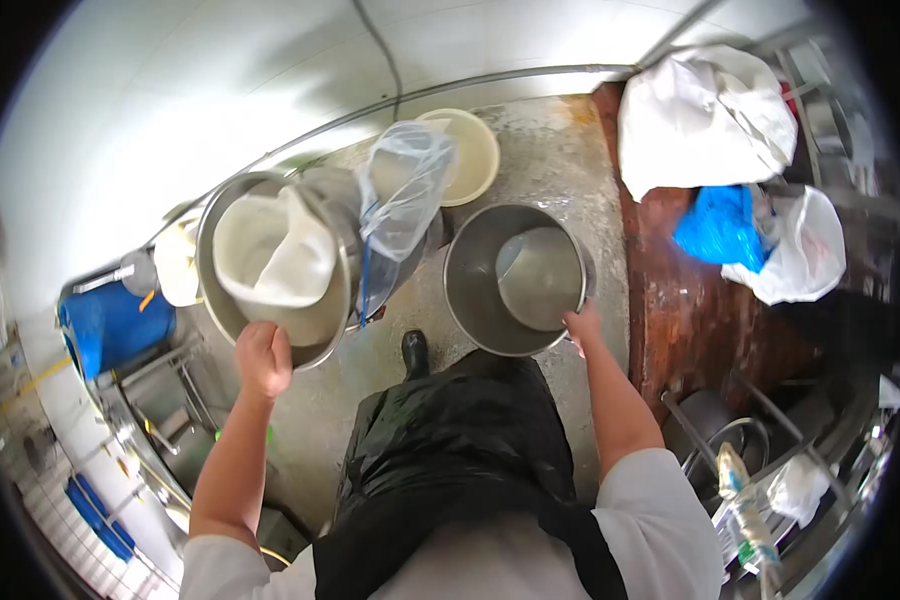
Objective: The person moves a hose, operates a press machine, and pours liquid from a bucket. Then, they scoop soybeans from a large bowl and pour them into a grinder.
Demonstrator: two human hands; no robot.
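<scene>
Over the concrete floor [555, 130], head view: two steel pots, one per hand. Left hand [264, 362] is a closed fist at the near rim of the left steel pot [313, 338], fingers curled tight with no gap showing; a white liner [253, 245] sits inside, bucket or soft bag, cannot tell. Right hand [584, 325] is closed at the near right rim of the right steel pot [473, 275], fingertips mostly hidden. That pot stands out toward the floor's right edge, where the red-brown floor [660, 280] starts; its bottom has a pale round patch, maybe liquid. Whether either pot is lifted or resting, cannot tell. Clear plastic bag [407, 185] lies between the pots, near the cream basin [475, 155] by the floor's far edge. To handle this well, I'd keep both wrists firm, since one-point rim grips probably let a pot swing or tip; hold mouths level in case of liquid, keep the left rim off the clear bag, and leave room for the black boot [415, 354] on what looks like wet ground.
</scene>
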